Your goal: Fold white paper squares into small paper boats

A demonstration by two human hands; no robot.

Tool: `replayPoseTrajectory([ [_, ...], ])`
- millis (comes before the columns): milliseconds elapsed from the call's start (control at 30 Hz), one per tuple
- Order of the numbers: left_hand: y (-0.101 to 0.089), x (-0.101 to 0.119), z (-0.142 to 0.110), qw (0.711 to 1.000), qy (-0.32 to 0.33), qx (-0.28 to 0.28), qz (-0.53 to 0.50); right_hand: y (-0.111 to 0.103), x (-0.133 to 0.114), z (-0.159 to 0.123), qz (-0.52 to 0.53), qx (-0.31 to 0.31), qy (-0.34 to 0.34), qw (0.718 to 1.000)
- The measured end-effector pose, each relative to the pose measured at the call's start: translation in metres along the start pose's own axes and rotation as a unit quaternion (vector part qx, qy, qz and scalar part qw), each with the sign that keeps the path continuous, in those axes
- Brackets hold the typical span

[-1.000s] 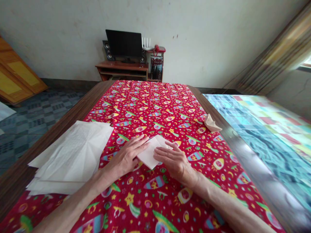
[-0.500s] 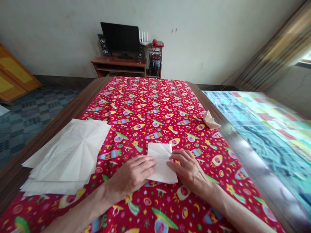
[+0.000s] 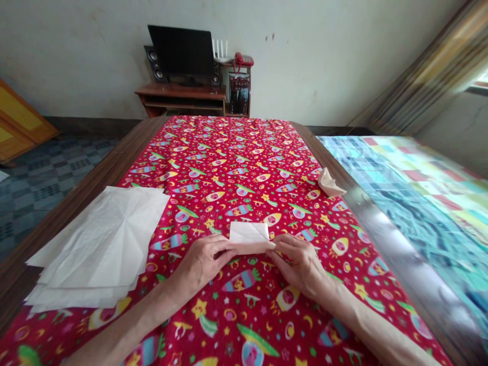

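A small folded sheet of white paper (image 3: 249,233) lies in front of me on the red patterned cloth (image 3: 244,315). Its near part is turned up into a fold that runs across between my hands. My left hand (image 3: 208,258) pinches the left end of that fold, thumb below and fingers above. At the right end, my right hand (image 3: 295,259) pinches the paper's corner in the same way. The fingertips partly cover both ends of the sheet.
To the left lies a stack of creased white paper sheets (image 3: 99,249). A folded paper shape (image 3: 330,183) sits near the table's right edge. Past the table stands a desk (image 3: 183,92) with a monitor (image 3: 181,53). A bed (image 3: 400,203) adjoins on the right.
The near part of the white paper, flat before, is now lifted and folded away from me. My left hand has moved from lying on the sheet to pinching its left end.
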State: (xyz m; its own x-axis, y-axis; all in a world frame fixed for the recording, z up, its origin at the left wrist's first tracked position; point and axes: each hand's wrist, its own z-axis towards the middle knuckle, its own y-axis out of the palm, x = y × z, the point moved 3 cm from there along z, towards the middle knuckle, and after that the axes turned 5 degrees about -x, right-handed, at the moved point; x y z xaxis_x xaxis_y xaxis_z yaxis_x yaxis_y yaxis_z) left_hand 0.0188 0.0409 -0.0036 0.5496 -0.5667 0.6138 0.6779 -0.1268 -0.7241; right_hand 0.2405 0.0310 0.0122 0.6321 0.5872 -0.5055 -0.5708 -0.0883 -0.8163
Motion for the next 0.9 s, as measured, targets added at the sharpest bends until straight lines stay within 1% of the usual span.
replayPoseTrajectory([
  [100, 0.0, -0.001, 0.003, 0.998, -0.059, -0.006, 0.023, 0.001, 0.001, 0.004, -0.023, -0.029, 0.06, 0.997],
  [200, 0.0, -0.002, 0.008, 0.987, -0.141, -0.028, 0.069, 0.004, 0.003, 0.008, -0.031, -0.05, 0.115, 0.992],
  [267, 0.0, -0.001, 0.012, 0.977, -0.189, -0.044, 0.093, 0.006, 0.005, 0.011, -0.039, -0.056, 0.142, 0.987],
  [367, 0.0, 0.003, 0.018, 0.964, -0.229, -0.063, 0.124, 0.008, 0.005, 0.013, -0.063, -0.058, 0.16, 0.983],
  [500, 0.003, 0.008, 0.02, 0.944, -0.25, -0.09, 0.194, 0.011, 0.002, 0.009, -0.105, -0.04, 0.164, 0.98],
  [667, 0.005, 0.01, 0.024, 0.926, -0.267, -0.104, 0.246, 0.015, -0.001, 0.005, -0.136, -0.014, 0.138, 0.981],
  [800, 0.005, 0.011, 0.029, 0.914, -0.254, -0.128, 0.288, 0.018, 0.001, 0.005, -0.153, -0.006, 0.124, 0.98],
  [900, 0.005, 0.011, 0.029, 0.908, -0.245, -0.129, 0.313, 0.018, 0.001, 0.005, -0.167, -0.003, 0.117, 0.979],
])
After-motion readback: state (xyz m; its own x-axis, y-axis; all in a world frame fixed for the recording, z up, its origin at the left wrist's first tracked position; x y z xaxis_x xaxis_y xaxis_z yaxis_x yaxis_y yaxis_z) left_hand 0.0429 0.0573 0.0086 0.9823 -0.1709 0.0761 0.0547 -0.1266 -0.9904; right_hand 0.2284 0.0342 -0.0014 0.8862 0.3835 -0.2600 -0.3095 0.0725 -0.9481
